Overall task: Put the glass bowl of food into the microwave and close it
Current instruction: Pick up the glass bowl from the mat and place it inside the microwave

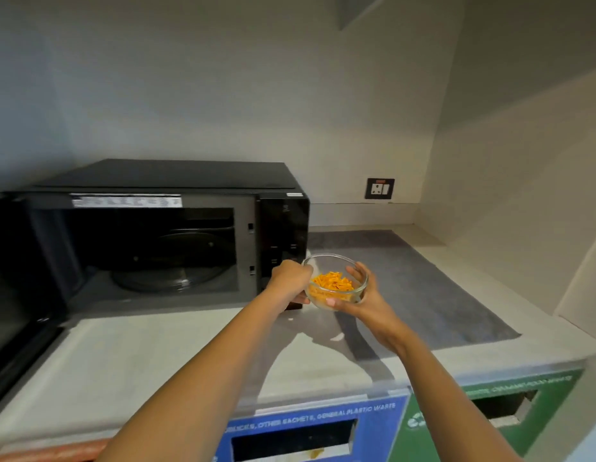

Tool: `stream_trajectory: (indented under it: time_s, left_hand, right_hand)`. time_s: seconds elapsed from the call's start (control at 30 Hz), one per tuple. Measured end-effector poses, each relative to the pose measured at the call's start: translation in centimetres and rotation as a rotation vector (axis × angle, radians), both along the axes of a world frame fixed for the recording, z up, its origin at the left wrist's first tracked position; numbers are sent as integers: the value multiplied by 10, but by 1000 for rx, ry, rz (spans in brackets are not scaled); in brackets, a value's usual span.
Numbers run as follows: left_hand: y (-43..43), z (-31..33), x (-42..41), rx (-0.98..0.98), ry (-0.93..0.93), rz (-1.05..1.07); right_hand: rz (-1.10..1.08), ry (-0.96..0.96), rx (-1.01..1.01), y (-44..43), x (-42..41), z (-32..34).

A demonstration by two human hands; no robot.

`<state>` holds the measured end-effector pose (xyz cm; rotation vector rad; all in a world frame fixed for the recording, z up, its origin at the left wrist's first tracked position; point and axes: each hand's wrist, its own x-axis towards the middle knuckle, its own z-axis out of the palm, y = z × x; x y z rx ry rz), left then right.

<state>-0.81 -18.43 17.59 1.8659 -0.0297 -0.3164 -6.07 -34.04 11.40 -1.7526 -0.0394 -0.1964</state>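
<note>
A clear glass bowl point(336, 261) with orange food strips point(333, 283) is held above the counter, just right of the microwave's control panel. My left hand point(290, 281) grips the bowl's left rim. My right hand point(360, 300) cups its right side and underside. The black microwave point(176, 176) stands at the left on the counter. Its door point(9, 295) is swung wide open to the left. Inside the cavity lies the glass turntable point(173, 265), with nothing on it.
The pale counter point(139, 355) carries a grey mat point(433, 295) at the right. A wall socket point(379, 188) sits behind it. Below the counter's front edge are a blue waste bin slot point(295, 438) and a green one point(500, 408). Walls close in behind and at the right.
</note>
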Motion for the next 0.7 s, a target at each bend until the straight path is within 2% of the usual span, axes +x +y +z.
stream_trajectory:
  time_s: [0.37,0.7]
  left_hand:
    - [148,-7,16,-27,-60,106]
    - [249,-10,68,-169,-65,219]
  right_hand:
    - [67,-26,-38,136,41,0]
    - [64,-72,-98,244,96,5]
